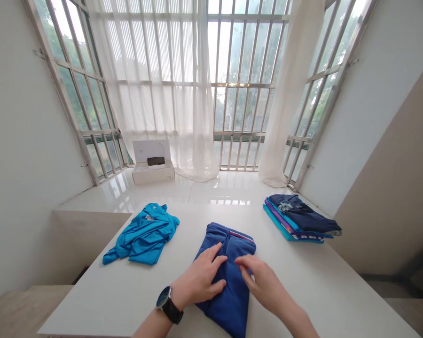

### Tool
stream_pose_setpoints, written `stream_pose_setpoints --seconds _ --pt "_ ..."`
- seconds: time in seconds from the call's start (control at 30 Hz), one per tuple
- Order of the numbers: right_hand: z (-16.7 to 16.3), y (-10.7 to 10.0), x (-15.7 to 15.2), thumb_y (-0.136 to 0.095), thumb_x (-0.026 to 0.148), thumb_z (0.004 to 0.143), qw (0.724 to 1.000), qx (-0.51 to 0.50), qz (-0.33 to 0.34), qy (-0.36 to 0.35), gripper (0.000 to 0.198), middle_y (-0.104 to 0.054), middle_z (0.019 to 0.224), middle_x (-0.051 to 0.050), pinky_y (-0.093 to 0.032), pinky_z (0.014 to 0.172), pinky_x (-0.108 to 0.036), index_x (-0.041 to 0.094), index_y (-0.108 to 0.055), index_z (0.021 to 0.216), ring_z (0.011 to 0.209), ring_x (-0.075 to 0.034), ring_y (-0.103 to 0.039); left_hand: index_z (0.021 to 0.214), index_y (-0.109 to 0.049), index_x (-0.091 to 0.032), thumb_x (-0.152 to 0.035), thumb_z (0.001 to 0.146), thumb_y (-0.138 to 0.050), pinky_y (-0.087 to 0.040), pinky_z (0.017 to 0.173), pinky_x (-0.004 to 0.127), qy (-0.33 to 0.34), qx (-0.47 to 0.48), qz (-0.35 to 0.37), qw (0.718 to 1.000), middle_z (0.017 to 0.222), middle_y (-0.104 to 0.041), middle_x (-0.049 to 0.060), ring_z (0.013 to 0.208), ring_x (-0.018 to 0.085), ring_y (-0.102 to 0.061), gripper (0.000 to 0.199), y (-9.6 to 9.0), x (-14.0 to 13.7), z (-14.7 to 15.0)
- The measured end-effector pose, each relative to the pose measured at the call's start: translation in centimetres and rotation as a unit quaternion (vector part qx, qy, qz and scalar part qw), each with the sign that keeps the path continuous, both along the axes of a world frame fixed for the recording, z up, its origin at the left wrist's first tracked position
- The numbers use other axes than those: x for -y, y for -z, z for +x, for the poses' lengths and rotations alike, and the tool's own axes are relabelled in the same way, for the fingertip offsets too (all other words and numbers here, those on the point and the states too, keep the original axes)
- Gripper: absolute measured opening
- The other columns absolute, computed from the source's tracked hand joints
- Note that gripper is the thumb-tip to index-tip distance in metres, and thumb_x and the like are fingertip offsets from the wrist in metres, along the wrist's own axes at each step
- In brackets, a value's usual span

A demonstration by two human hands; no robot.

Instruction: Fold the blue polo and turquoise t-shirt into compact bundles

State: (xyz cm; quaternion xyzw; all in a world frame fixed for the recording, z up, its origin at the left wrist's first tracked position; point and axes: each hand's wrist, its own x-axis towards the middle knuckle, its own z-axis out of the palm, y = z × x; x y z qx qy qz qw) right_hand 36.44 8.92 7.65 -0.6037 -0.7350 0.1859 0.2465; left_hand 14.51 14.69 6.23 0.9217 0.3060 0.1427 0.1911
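A folded dark blue garment (229, 286) with a red and white stripe near its far edge lies in front of me on the white table (102, 300). My left hand (206, 272), with a black-strapped watch on the wrist, rests on its left half, fingers spread over the cloth. Over the right side of the garment is my right hand (259, 277), its thumb and forefinger drawn together close to the fabric. Whether cloth is caught between those fingertips I cannot make out.
A crumpled bright blue shirt (144, 234) lies at the left of the table. On the right sits a stack of folded clothes (299, 218), a dark one on top. Behind, an open white box (153, 174) with a black phone-like object (156, 161) stands on the sill beneath the curtained, barred window.
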Motion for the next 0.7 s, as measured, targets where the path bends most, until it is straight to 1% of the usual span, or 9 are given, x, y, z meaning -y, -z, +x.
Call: stream_pose_setpoints --seconds 0.07,0.17,0.23,0.3,0.37,0.43,0.53,0.63,0.7 --pt "1.0 0.0 -3.1 -0.039 0.025 0.093 0.999 0.021 0.037 0.005 0.033 -0.067 0.117 -0.009 -0.045 0.099 -0.034 0.021 -0.065 0.113 0.112 -0.02 -0.061 0.142 -0.047 -0.021 -0.038 0.09 -0.057 -0.034 0.115 0.048 -0.073 0.019 0.015 0.997 0.155 -0.037 0.013 0.14 0.032 -0.037 0.055 0.5 1.5 0.3" --pt "1.8 0.7 -7.2 -0.044 0.027 0.091 0.998 0.052 0.026 -0.03 0.036 -0.064 0.126 -0.01 -0.042 0.105 -0.035 0.019 -0.061 0.122 0.119 -0.021 -0.058 0.142 -0.049 -0.017 -0.051 0.094 -0.047 -0.036 0.113 0.051 -0.161 0.013 0.013 0.987 0.147 -0.048 0.015 0.133 0.035 -0.044 0.058 1.5 4.2 1.1" --pt "2.0 1.5 -8.7 -0.047 0.031 0.09 0.997 0.062 0.013 -0.042 0.036 -0.065 0.123 -0.01 -0.044 0.102 -0.036 0.02 -0.061 0.122 0.115 -0.022 -0.06 0.144 -0.047 -0.016 -0.056 0.093 -0.047 -0.033 0.114 0.052 -0.166 -0.008 0.002 0.986 0.149 -0.046 0.016 0.134 0.037 -0.043 0.065 2.0 5.1 1.2" --pt "2.1 2.2 -8.9 -0.047 0.033 0.091 0.997 0.069 0.009 -0.036 0.035 -0.065 0.118 -0.01 -0.046 0.099 -0.036 0.019 -0.063 0.118 0.11 -0.023 -0.061 0.146 -0.044 -0.018 -0.057 0.093 -0.047 -0.028 0.116 0.052 -0.135 -0.022 -0.003 0.991 0.152 -0.043 0.014 0.136 0.035 -0.041 0.066 1.9 4.7 0.7" --pt "2.4 2.6 -8.4 -0.044 0.036 0.092 0.996 0.092 0.003 -0.004 0.033 -0.065 0.113 -0.011 -0.048 0.093 -0.036 0.019 -0.063 0.113 0.104 -0.023 -0.063 0.146 -0.043 -0.023 -0.056 0.093 -0.049 -0.022 0.119 0.052 -0.094 -0.024 0.002 0.995 0.152 -0.043 0.01 0.139 0.032 -0.038 0.063 1.4 3.0 -0.4" --pt "2.8 2.7 -7.6 -0.041 0.038 0.094 0.991 0.129 -0.007 0.043 0.032 -0.065 0.108 -0.01 -0.049 0.084 -0.035 0.019 -0.063 0.108 0.097 -0.023 -0.065 0.144 -0.046 -0.026 -0.055 0.09 -0.055 -0.018 0.119 0.055 -0.058 -0.033 0.012 0.998 0.149 -0.047 0.008 0.14 0.032 -0.036 0.061 0.6 0.4 -1.6" --pt "3.2 2.3 -7.1 -0.039 0.04 0.095 0.98 0.178 -0.024 0.087 0.03 -0.064 0.1 -0.008 -0.047 0.074 -0.033 0.02 -0.062 0.098 0.089 -0.023 -0.066 0.136 -0.054 -0.028 -0.048 0.085 -0.066 -0.021 0.117 0.059 -0.04 -0.053 0.031 0.997 0.144 -0.053 0.008 0.138 0.034 -0.039 0.056 -0.3 -4.2 -2.7" --pt "3.4 1.7 -7.7 -0.037 0.044 0.097 0.979 0.187 -0.015 0.076 0.035 -0.062 0.094 -0.006 -0.046 0.073 -0.033 0.022 -0.062 0.09 0.085 -0.022 -0.065 0.127 -0.06 -0.025 -0.036 0.084 -0.07 -0.028 0.116 0.051 -0.04 -0.035 0.038 0.998 0.138 -0.057 0.008 0.134 0.03 -0.044 0.046 -0.5 -7.6 -2.9" --pt "3.6 1.5 -8.3 -0.039 0.05 0.096 0.985 0.167 0.006 0.047 0.038 -0.061 0.095 -0.006 -0.047 0.077 -0.033 0.022 -0.063 0.087 0.087 -0.022 -0.063 0.122 -0.062 -0.023 -0.031 0.081 -0.073 -0.034 0.114 0.043 -0.05 -0.003 0.026 0.998 0.134 -0.059 0.009 0.131 0.027 -0.048 0.043 -0.4 -8.8 -2.9"
